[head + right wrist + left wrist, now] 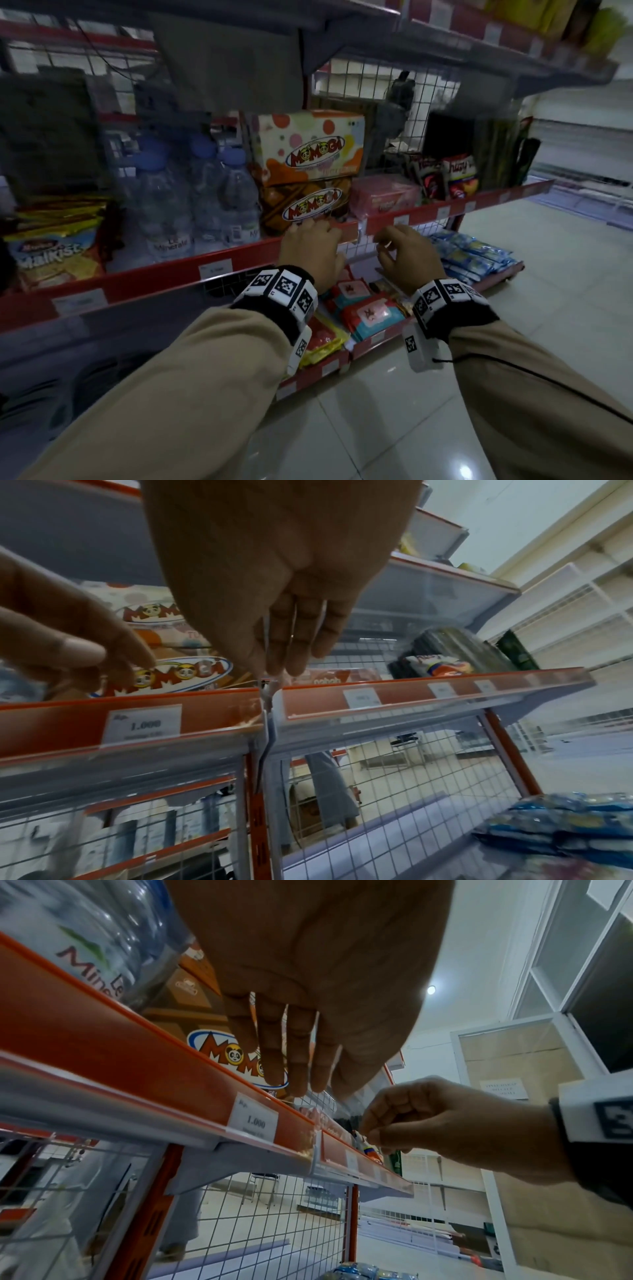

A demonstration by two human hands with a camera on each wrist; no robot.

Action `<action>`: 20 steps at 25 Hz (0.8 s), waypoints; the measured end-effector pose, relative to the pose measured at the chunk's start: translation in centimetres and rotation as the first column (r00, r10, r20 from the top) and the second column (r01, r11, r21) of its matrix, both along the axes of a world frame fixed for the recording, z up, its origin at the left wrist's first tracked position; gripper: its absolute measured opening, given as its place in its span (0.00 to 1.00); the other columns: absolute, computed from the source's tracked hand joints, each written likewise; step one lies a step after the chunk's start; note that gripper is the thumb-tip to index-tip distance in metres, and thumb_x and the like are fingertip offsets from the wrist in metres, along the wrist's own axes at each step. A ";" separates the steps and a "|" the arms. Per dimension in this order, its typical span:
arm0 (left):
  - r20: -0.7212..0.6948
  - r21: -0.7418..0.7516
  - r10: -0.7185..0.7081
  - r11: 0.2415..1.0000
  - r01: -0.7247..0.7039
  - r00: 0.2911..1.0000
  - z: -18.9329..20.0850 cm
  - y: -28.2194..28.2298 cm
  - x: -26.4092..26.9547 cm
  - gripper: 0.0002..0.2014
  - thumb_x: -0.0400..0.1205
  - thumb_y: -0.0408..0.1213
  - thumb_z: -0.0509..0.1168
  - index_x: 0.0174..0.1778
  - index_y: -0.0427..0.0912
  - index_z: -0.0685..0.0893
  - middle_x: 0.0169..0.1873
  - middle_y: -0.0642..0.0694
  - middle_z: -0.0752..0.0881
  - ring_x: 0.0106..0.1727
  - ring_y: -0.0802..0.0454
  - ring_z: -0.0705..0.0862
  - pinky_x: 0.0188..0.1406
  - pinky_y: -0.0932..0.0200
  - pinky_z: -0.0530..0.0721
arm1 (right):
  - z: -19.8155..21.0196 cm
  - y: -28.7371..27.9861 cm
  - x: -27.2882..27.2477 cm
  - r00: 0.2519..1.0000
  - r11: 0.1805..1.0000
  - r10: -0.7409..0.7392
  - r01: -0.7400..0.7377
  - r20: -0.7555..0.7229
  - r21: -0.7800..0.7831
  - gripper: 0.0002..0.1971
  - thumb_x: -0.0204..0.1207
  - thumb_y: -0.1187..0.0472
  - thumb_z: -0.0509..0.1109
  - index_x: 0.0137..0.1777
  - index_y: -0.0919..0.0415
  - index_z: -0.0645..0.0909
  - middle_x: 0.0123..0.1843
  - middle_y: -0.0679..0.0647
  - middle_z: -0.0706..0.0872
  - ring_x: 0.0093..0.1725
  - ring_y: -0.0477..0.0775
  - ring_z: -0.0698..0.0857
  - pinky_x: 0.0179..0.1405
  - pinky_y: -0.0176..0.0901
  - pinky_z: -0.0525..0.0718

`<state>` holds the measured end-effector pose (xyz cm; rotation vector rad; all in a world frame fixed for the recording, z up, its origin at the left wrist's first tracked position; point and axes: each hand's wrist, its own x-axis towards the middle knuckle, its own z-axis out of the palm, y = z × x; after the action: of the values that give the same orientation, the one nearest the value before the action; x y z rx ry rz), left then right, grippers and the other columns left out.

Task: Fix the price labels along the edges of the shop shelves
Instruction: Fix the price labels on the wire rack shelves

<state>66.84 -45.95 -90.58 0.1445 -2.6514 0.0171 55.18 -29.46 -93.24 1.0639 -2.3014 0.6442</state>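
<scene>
Both hands work at the seam in the red plastic shelf-edge strip (212, 718). The left hand (310, 248) lies relaxed on the rim; the right hand (407, 255) curls, its grasp unclear. The white "1.000" price label (142, 723) sits just left of the seam. A tug there risks popping it loose.

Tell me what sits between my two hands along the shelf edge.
The seam where the two red price rails meet, left hand on one side, right hand on the other; the head view shows it.

Both hands at the red shelf edge (239, 250): left hand (310, 248) resting on it below the Momogi boxes (308, 171), right hand (407, 255) loosely curled just right, water bottles (191, 195) farther left.
</scene>
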 end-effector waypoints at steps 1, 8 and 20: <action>0.002 0.001 0.002 1.000 -0.002 1.000 -0.2 0.0 0.0 0.17 0.81 0.48 0.60 0.64 0.47 0.79 0.59 0.46 0.80 0.63 0.44 0.76 0.61 0.48 0.71 | 0.0 0.2 -0.2 0.999 0.999 -0.029 0.028 0.025 0.030 0.06 0.76 0.64 0.68 0.50 0.61 0.83 0.47 0.57 0.84 0.45 0.58 0.82 0.40 0.46 0.80; -0.045 0.013 -0.033 0.999 0.033 0.998 -3.1 1.2 -3.9 0.18 0.81 0.50 0.61 0.66 0.51 0.77 0.60 0.49 0.81 0.63 0.46 0.75 0.62 0.49 0.71 | -2.5 2.2 -5.1 0.995 0.998 -0.070 0.070 0.075 0.004 0.07 0.76 0.63 0.68 0.52 0.59 0.83 0.47 0.56 0.84 0.46 0.57 0.82 0.42 0.44 0.77; -0.274 -0.195 0.198 0.947 -0.256 0.941 -4.7 8.1 -16.9 0.19 0.73 0.47 0.67 0.59 0.50 0.80 0.61 0.46 0.78 0.62 0.42 0.72 0.58 0.45 0.66 | -4.9 5.5 -19.4 0.965 0.968 0.129 -0.173 -0.230 -0.183 0.16 0.73 0.53 0.73 0.56 0.63 0.84 0.52 0.60 0.84 0.53 0.62 0.80 0.50 0.52 0.80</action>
<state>49.89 -37.84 -95.28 0.3527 -2.3450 0.3566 35.80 -23.92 -98.10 1.1586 -1.9379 0.7638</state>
